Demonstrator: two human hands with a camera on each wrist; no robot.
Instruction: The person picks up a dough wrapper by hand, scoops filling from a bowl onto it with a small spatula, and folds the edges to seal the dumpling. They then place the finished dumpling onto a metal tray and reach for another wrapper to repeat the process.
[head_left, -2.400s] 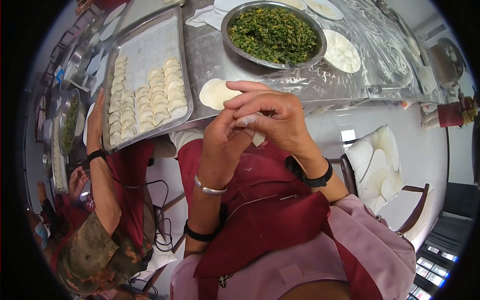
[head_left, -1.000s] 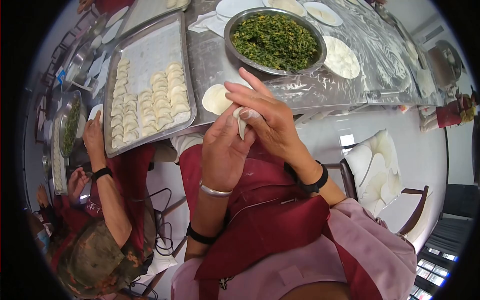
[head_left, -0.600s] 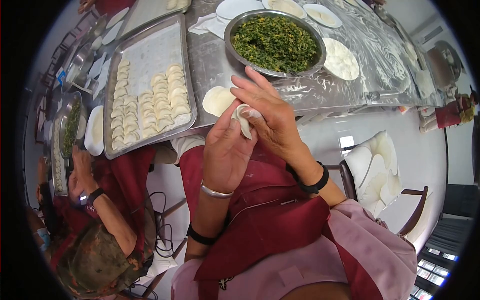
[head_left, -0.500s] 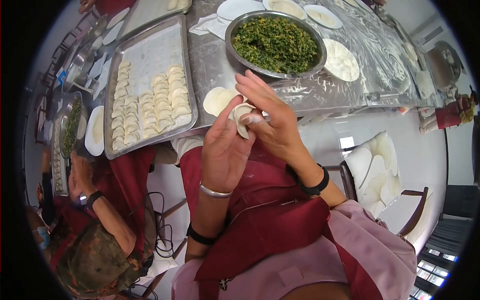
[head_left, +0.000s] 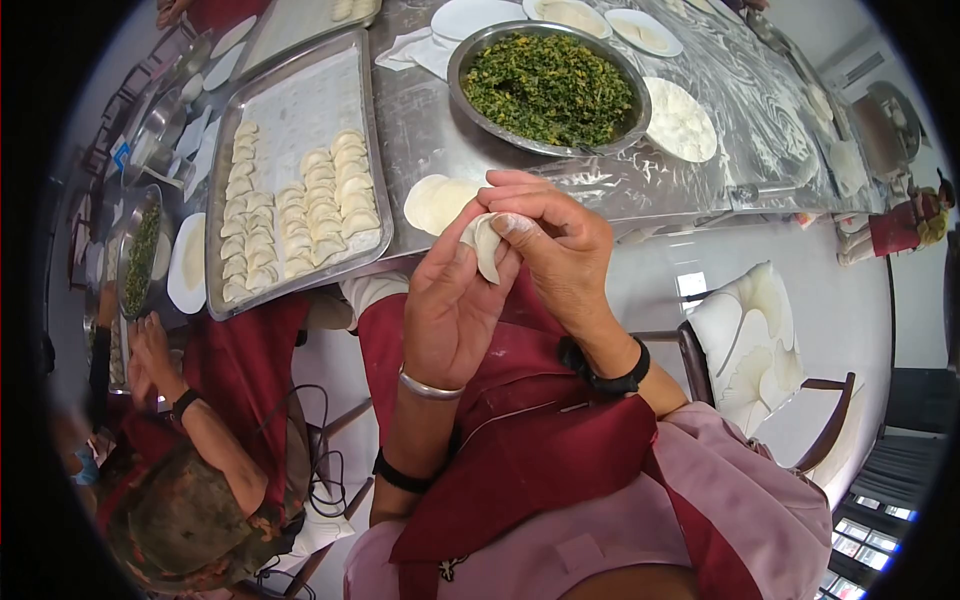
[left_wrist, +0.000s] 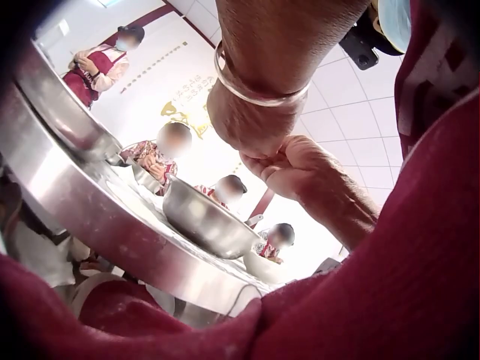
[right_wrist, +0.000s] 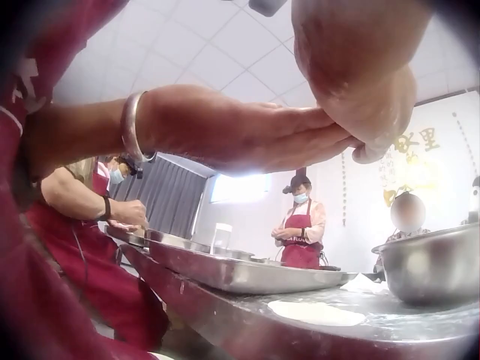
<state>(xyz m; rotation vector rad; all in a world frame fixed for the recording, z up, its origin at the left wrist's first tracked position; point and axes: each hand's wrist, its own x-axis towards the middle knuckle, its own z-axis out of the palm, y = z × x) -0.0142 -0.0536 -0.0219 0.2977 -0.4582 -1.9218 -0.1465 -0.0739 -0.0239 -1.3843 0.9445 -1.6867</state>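
Note:
A folded, half-moon dumpling (head_left: 485,250) is held between both hands above the lap in the head view. My left hand (head_left: 448,310) holds it from below, thumb on its near side and fingers behind. My right hand (head_left: 568,245) pinches the dumpling's upper edge, its floury thumb on top and its fingers bent behind. Just beyond the hands, round dough wrappers (head_left: 428,204) lie overlapping on the steel table. In the left wrist view the left hand (left_wrist: 251,124) and right hand (left_wrist: 304,169) meet, hiding the dumpling.
A metal tray (head_left: 376,170) with rows of dumplings stands at the left. Behind the wrappers is a steel bowl (head_left: 466,108) of chopped green filling, with a plate of flour (head_left: 683,120) to its right. Another person (head_left: 190,440) works at the left; a chair (head_left: 745,345) stands at the right.
My hands have come apart from a tight press, exposing the dumpling. The right fingers went from outstretched to bent. The neighbour's hand has drawn back from beside the tray.

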